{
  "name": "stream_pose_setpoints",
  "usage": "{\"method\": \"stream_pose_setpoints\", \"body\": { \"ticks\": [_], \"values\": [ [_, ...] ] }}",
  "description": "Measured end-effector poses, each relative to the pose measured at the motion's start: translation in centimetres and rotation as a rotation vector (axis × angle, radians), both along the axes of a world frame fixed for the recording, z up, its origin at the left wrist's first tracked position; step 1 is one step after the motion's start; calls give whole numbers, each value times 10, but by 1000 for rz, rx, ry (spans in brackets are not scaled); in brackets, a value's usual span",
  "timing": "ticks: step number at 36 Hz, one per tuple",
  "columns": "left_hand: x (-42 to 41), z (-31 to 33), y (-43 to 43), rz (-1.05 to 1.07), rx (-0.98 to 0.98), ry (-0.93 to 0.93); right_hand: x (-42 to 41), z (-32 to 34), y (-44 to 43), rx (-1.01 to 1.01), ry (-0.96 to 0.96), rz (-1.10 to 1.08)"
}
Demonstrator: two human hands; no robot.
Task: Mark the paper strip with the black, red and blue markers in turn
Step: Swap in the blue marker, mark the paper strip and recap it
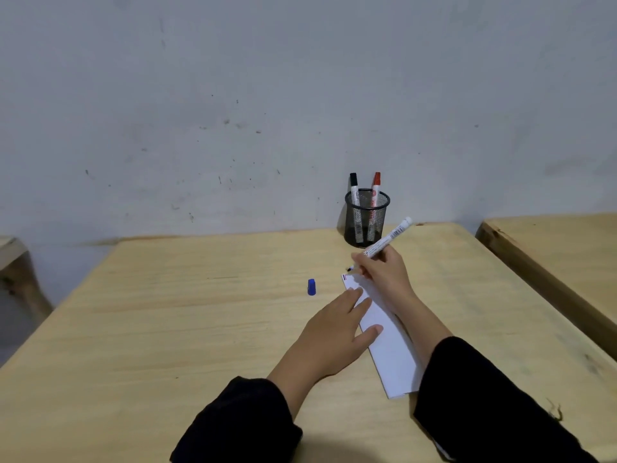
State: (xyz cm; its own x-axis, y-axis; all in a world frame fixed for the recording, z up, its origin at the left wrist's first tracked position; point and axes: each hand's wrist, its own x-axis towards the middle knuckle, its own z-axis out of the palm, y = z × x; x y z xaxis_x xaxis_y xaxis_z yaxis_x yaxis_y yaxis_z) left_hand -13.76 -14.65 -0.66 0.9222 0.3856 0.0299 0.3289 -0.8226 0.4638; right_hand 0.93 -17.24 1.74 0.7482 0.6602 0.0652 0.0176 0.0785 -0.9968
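Note:
A white paper strip (387,342) lies slanted on the wooden table (187,315), with short dark and red lines at its far end. My left hand (337,332) rests flat on the strip's left edge, fingers spread. My right hand (384,272) grips an uncapped white marker (389,240), tip pointing down just beyond the strip's far end. Its blue cap (311,287) stands on the table left of the strip. The black marker (354,188) and the red marker (376,188) stand capped in a black mesh cup (366,218) by the wall.
A second wooden table (561,259) stands close on the right with a narrow gap between. Part of a wooden stool or bench (16,262) shows at the far left. A grey wall (267,95) runs directly behind the table.

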Motion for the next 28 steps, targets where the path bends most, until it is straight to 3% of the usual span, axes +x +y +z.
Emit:
{"method": "stream_pose_setpoints", "body": {
  "ticks": [28],
  "values": [
    [2, 12, -5, 18, -28, 44, 1, -5, 4, 62, 16, 42]
  ]
}}
